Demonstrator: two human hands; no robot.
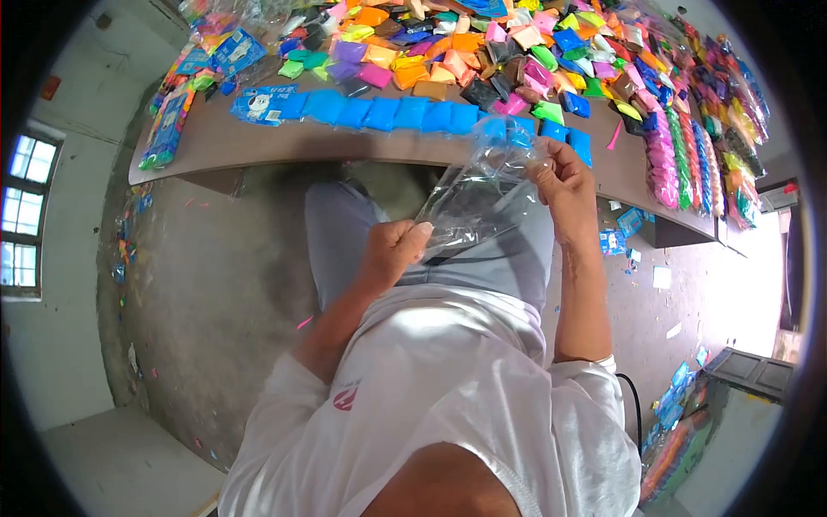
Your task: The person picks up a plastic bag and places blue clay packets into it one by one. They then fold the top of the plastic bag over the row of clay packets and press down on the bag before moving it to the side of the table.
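A clear plastic bag (pixel 478 207) is stretched above my lap, between my two hands. My left hand (pixel 396 248) pinches its lower left edge with thumb and fingers. The bag's upper right end is gripped by my right hand (pixel 565 179), raised at the table edge. Just beyond, a row of blue packets (pixel 379 113) lies along the front of the table; the bag and my right hand partly cover its right end. A blue printed card (pixel 263 105) with a cartoon animal lies at the row's left end.
Many small coloured packets (pixel 457 56) are heaped on the brown table (pixel 345 151). Filled multicolour bags (pixel 170 121) sit at its left end. Long strips of packets (pixel 662 164) hang over the right side. Scraps and blue cards (pixel 613 241) litter the floor.
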